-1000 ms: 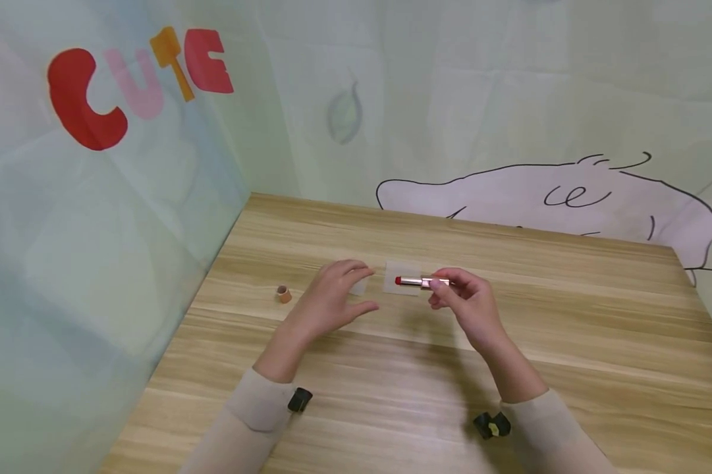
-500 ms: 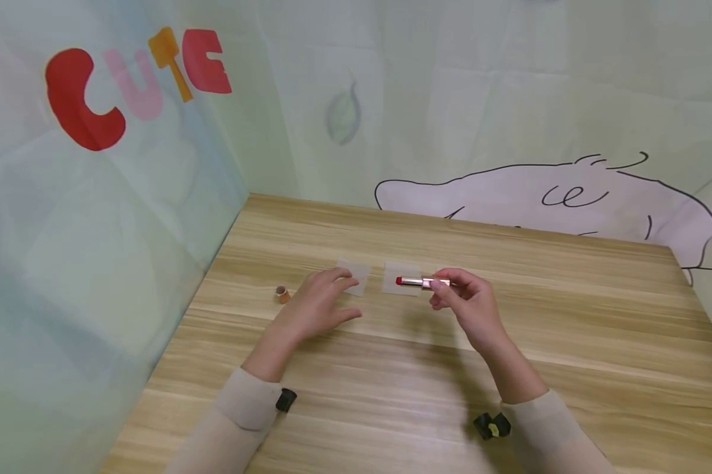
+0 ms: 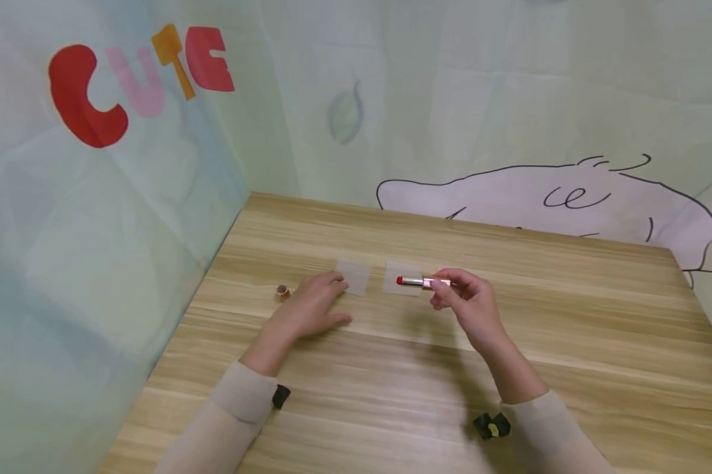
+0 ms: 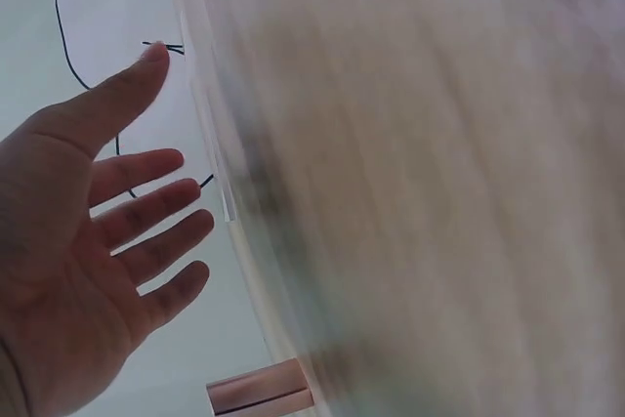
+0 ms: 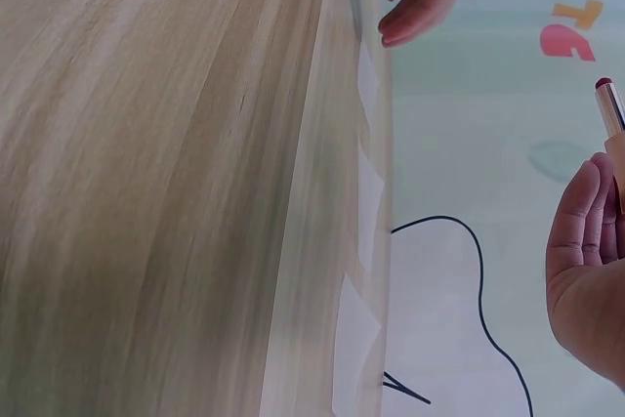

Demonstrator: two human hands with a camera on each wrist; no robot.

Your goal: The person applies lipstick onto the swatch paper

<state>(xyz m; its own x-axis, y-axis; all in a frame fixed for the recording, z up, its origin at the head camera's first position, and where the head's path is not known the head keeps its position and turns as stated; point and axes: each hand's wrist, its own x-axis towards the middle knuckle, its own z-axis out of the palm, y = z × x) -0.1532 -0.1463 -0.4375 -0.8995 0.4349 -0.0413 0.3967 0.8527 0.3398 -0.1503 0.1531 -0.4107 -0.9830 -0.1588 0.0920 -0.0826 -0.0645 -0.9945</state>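
Observation:
My right hand (image 3: 471, 306) pinches a lipstick (image 3: 413, 282) by its shiny base, raised over the table. Its red tip points left and overlaps a thin whitish square sheet (image 3: 393, 283) in the head view. The lipstick (image 5: 612, 114) also shows at the right edge of the right wrist view. My left hand (image 3: 308, 308) is low over the wood, fingers loosely extended and holding nothing; in the left wrist view the left hand (image 4: 88, 222) has its fingers spread. A second whitish sheet (image 3: 356, 276) lies just beyond its fingertips. Left of that hand stands the copper-coloured lipstick cap (image 3: 282, 291), open end up, its lower part overlapped by the hand.
A third whitish sheet (image 5: 354, 349) lies on the table in the right wrist view. The wood-grain table (image 3: 391, 408) meets printed cloth walls (image 3: 308, 131) at its back and left edges. Black devices (image 3: 492, 426) are strapped at both wrists.
My left hand has moved left and lowered, uncovering the left sheet and coming nearer the cap. The right hand and lipstick have stayed in place.

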